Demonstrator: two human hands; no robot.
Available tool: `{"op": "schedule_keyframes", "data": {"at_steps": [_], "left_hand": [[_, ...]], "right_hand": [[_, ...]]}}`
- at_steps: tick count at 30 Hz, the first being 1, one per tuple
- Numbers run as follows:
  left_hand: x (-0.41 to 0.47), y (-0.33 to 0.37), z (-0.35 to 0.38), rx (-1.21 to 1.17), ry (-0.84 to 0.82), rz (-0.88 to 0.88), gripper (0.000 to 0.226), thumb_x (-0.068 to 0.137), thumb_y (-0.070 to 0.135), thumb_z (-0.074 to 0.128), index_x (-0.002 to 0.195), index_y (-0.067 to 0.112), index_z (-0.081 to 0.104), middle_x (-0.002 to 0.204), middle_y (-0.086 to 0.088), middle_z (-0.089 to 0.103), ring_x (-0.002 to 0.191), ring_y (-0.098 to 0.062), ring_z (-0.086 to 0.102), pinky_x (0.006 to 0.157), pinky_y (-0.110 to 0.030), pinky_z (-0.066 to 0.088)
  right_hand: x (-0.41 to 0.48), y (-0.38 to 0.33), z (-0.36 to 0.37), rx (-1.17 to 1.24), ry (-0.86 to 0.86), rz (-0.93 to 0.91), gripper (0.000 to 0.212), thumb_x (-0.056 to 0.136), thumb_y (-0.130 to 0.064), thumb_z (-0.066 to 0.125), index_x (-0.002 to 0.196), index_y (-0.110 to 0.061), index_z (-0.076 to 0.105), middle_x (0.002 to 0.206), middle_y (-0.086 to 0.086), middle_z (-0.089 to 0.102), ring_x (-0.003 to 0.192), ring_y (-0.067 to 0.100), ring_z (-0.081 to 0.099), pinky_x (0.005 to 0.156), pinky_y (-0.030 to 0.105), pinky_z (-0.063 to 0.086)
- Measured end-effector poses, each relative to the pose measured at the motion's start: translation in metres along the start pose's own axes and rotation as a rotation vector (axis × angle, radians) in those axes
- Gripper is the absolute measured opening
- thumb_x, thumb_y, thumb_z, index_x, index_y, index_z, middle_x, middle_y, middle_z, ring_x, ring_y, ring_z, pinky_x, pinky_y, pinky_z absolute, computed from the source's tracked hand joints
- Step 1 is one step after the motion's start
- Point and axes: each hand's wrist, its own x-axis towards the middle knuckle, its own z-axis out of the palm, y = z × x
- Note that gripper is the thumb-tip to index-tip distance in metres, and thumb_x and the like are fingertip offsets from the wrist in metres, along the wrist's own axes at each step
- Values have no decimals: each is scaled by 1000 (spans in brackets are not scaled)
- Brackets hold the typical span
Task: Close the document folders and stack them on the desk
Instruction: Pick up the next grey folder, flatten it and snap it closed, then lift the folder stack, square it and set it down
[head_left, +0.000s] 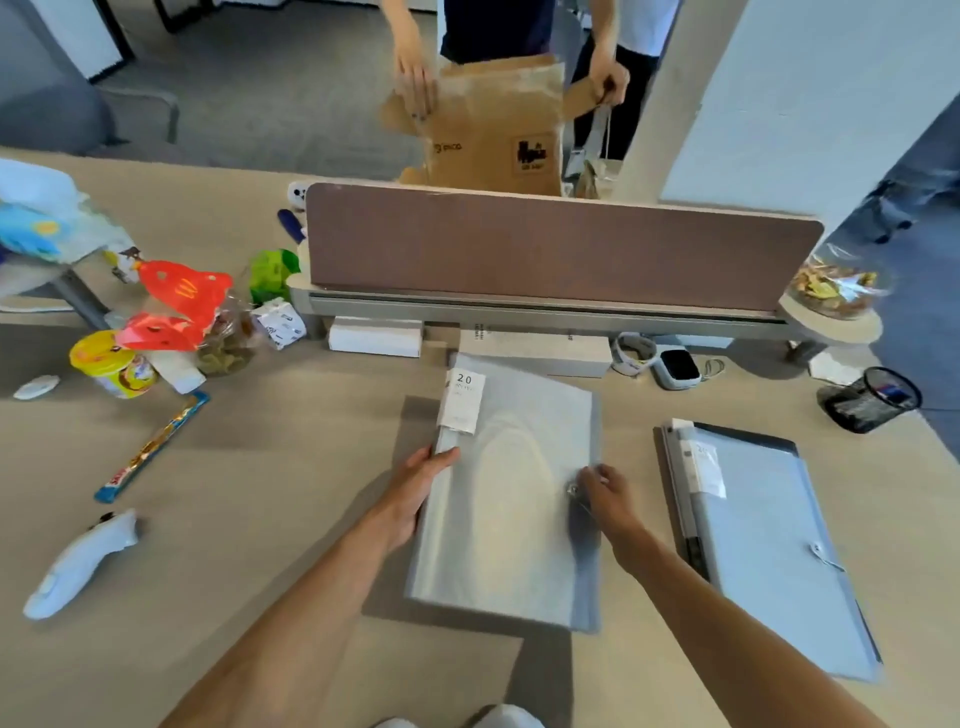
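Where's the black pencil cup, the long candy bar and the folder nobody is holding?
black mesh cup (871, 399): head view, on its mesh wall.
candy bar (151, 448): head view, mid-wrapper.
second folder (769, 545): head view, middle of its cover.

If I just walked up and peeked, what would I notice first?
Right in the middle, two hands hold a shiny grey folder: the left hand on its left edge, the right hand at its right edge. A second grey folder lies flat on the desk to the right. Bright red wrappers and a yellow cup pop out at the far left.
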Motion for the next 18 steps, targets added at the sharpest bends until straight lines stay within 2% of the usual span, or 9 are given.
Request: {"op": "schedule_keyframes", "data": {"at_steps": [3,6,8,13,14,15,16,17,18], "left_hand": [[7,11,36,51,-40,74,33,94,21,59,126,24,50,117,-4,64,101,-20,61,80,-31,50],[11,6,83,212,-60,151,44,97,21,54,137,29,38,126,1,57,112,-19,56,80,-25,47],[15,-3,120,334,-53,203,47,97,20,53,141,20,38,133,-4,56,121,-24,54,93,-29,42],[21,-19,218,726,-138,223,52,97,33,49,144,15,34,141,-6,50,129,-30,49,97,-31,37],[24,-25,236,785,-150,205,58,95,40,48,145,16,31,145,-6,47,131,-31,47,102,-33,37],[28,-33,251,839,-159,184,67,90,50,47,146,19,28,148,-6,46,131,-32,47,107,-38,37],[34,-42,266,874,-166,162,77,82,58,44,148,22,24,149,-6,45,132,-33,47,109,-43,37],[41,-53,279,885,-172,133,85,76,61,42,149,25,20,150,-6,44,132,-33,46,109,-46,37],[49,-66,291,885,-174,110,88,72,62,41,149,28,17,150,-6,44,133,-33,46,109,-47,37]], "right_hand": [[-6,-7,-26,2,183,-51,17,95,-20,42,99,-9,54,84,11,58,81,25,56,72,33,48],[-14,-3,-65,-13,359,-52,24,93,-20,40,102,-5,57,93,13,62,88,28,58,80,37,48],[-15,8,-97,-2,433,-43,21,92,-17,38,95,-7,57,91,11,60,84,26,55,74,32,42],[-18,28,-190,-14,543,3,22,84,-7,36,63,-14,42,62,3,44,65,20,40,56,31,30],[-16,34,-210,-21,556,15,18,83,-6,37,67,-10,46,64,5,46,66,21,41,57,32,32],[-12,40,-228,-29,567,32,16,82,-6,40,81,-3,55,72,8,52,71,22,47,62,34,37],[-7,47,-246,-44,560,40,25,84,-6,43,103,-1,58,85,12,58,82,24,53,72,36,43],[-3,53,-262,-59,551,51,40,85,-7,46,123,-2,52,100,14,62,95,27,57,83,38,45],[2,59,-276,-60,532,62,48,85,-8,48,132,-3,45,108,15,63,101,30,58,89,39,45]]}}
